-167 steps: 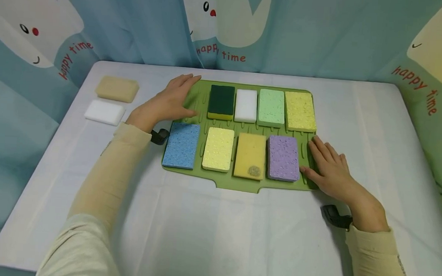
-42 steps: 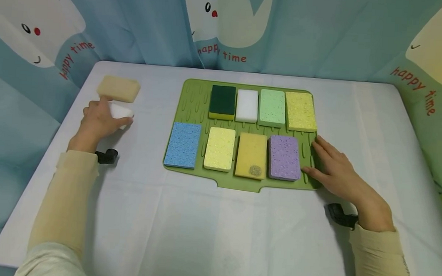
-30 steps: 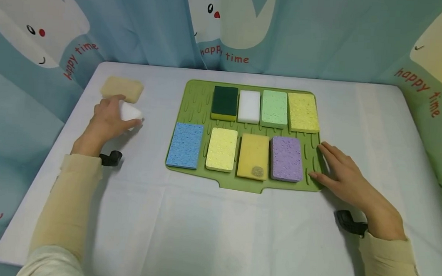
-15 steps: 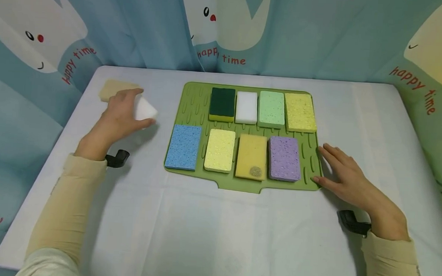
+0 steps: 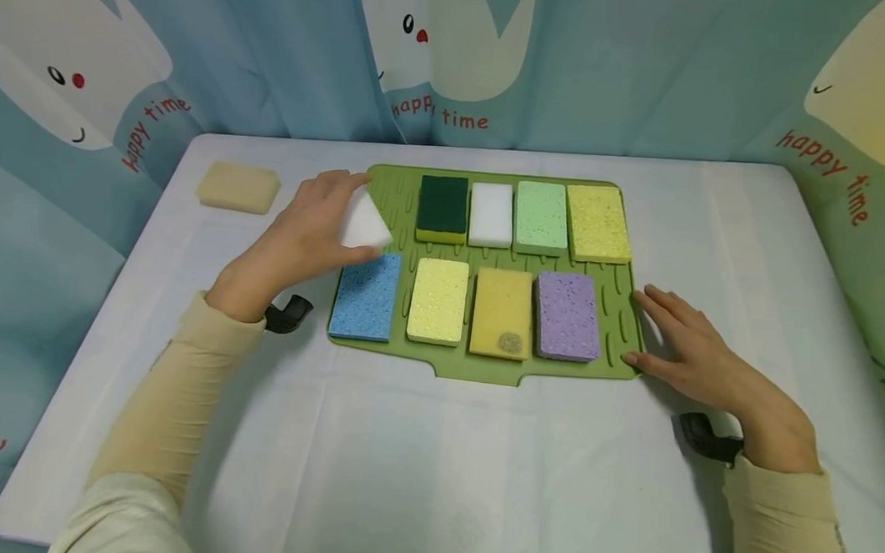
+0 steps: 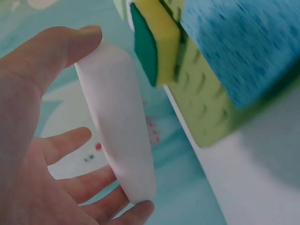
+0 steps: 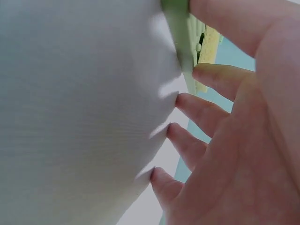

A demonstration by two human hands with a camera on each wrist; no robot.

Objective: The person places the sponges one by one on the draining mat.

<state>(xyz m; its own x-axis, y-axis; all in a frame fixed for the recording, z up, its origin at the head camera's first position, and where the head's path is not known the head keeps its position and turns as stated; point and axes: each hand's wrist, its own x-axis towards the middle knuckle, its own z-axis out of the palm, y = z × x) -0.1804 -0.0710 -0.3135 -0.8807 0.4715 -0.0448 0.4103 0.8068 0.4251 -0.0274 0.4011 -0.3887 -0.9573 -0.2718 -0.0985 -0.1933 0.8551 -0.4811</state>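
My left hand (image 5: pixel 306 228) pinches a white sponge (image 6: pixel 117 117) between thumb and fingers. In the head view that sponge hangs tilted over the upper left corner of the green mat (image 5: pixel 475 370), just above the blue sponge (image 5: pixel 364 302). The left wrist view shows it in the air, apart from the mat. My right hand (image 5: pixel 697 357) has its fingers spread at the mat's right edge; in the right wrist view some fingertips (image 7: pixel 206 72) touch the mat's edge and others rest on the white tabletop.
On the mat lie a green-and-yellow scouring sponge (image 5: pixel 442 205), another white sponge (image 5: pixel 491 215), a mint one (image 5: pixel 541 217), several yellow ones (image 5: pixel 599 224) and a purple one (image 5: pixel 566 316). A beige sponge (image 5: pixel 238 186) lies on the table at the far left.
My left hand has picked up the white sponge from beside the beige one and carried it right, over the mat's upper left. The right hand has shifted slightly outward along the mat's edge.
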